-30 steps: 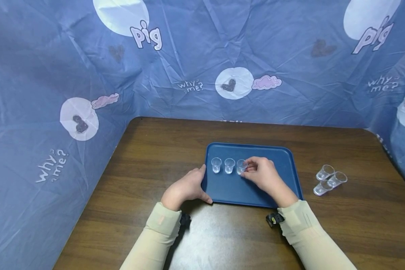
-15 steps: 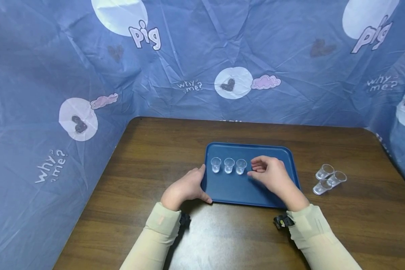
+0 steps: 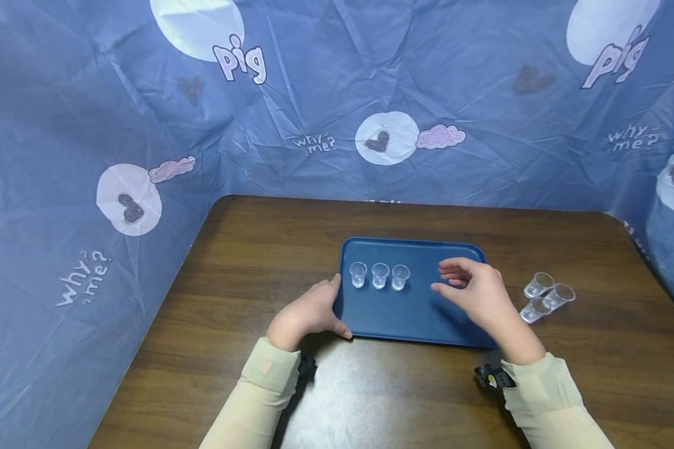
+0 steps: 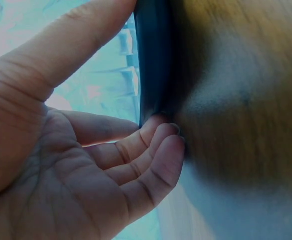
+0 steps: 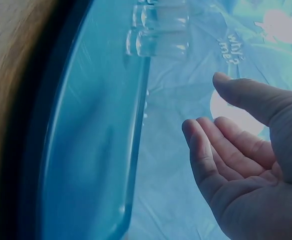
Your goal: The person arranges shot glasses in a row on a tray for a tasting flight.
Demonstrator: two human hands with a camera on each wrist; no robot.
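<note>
Resting against the left edge of the tray, at the frame's centre, the left hand has its thumb and fingers spread. The right hand, right of centre, hovers above the tray's right part, fingers bent, thumb apart, pinching nothing. Three cups stand in a row on the tray. Three more cups cluster on the table at right; loading seems half done, these remaining.
</note>
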